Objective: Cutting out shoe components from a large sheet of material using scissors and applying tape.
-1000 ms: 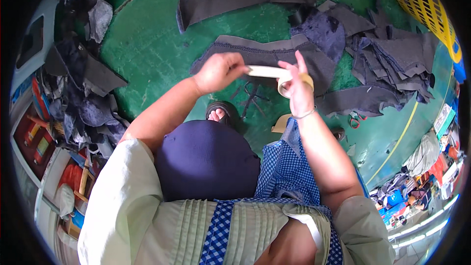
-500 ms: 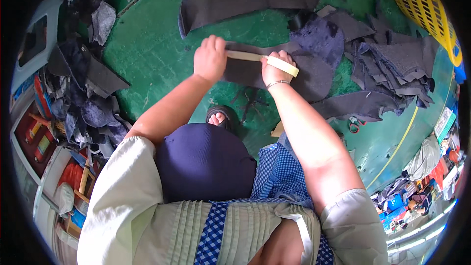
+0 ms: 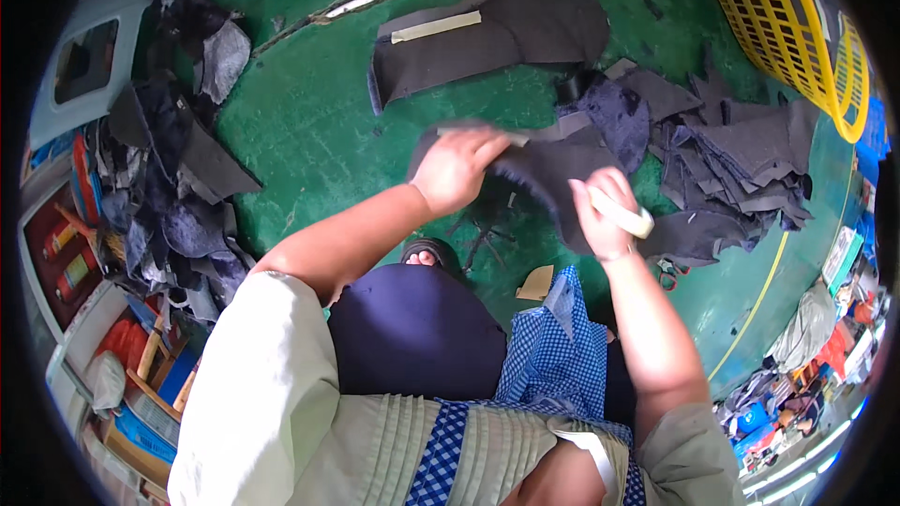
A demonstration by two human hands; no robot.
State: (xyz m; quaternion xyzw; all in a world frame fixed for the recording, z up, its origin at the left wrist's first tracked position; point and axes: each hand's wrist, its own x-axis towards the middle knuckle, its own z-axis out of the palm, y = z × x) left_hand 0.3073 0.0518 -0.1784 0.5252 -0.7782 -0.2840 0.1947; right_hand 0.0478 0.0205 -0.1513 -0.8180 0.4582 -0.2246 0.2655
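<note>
My left hand (image 3: 455, 169) is closed on the upper left part of a dark grey carpet-like fabric piece (image 3: 553, 161). The held end is lifted and curled, so its fuzzy bluish edge shows. A short bit of pale tape strip (image 3: 516, 140) shows beside the fingertips; the hand hides the rest. My right hand (image 3: 607, 211) grips a cream roll of tape (image 3: 622, 215), raised over the right part of the fabric. Farther out, another dark fabric piece (image 3: 487, 56) lies flat with a pale tape strip (image 3: 436, 26) along it.
Dark fabric scraps (image 3: 741, 159) are heaped at the right, with red-handled scissors (image 3: 669, 277) below them. More scraps (image 3: 178, 197) pile up at the left. A yellow plastic basket (image 3: 769, 28) stands far right. A tan cardboard scrap (image 3: 535, 283) lies on the green floor (image 3: 309, 122).
My left hand has moved right and nearer, lifting and curling the fabric. The right hand has moved right and nearer with the tape roll, away from the left hand.
</note>
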